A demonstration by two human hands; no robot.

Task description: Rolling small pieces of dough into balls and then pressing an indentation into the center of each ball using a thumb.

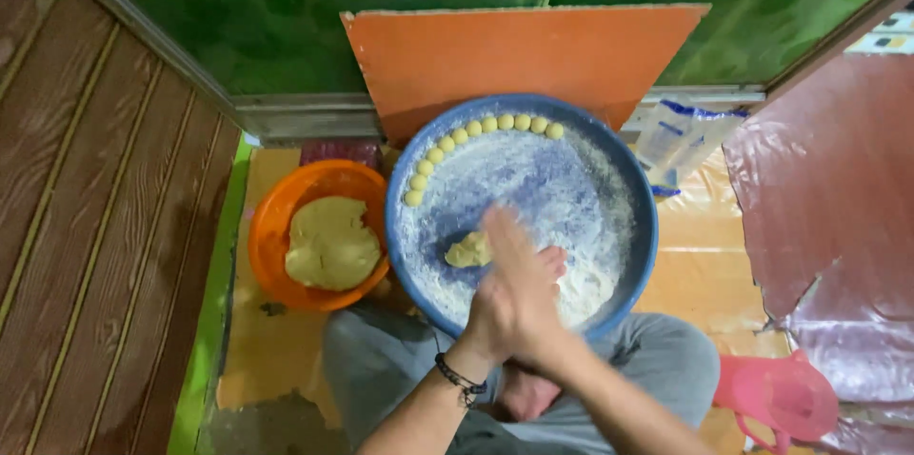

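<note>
Knees (381,360) in grey cloth sit at the floor's near edge, folded under the blue tray (640,217), which rests across them. The floor (271,341) is covered in yellow-orange sheeting; open room lies to the near left of the knees and to the tray's right, where the sheeting runs up to a crumpled maroon sheet (828,198). A pink jug (785,398) stands at the near right corner. On the left, brown wood planks (86,198) close the floor in behind a green strip.

Both hands meet above the tray's near rim. The left hand (495,317), with a dark band at the wrist, and the right hand (528,269) are flat, fingers straight, pressed palm to palm; whether anything lies between the palms cannot be told. Just left of the fingertips a lump (468,251) of dough lies on the floured tray bottom, and a flour heap (586,288) sits at the near right.

An orange bowl (276,227) touches the tray's left rim and holds a large dough mass (330,244).

Along the tray's far left rim, small dough balls (476,128) lie in a curved row. Behind the tray an orange board (533,55) leans upright, a clear bag (681,136) to its right, a green wall (286,8) farthest back.
</note>
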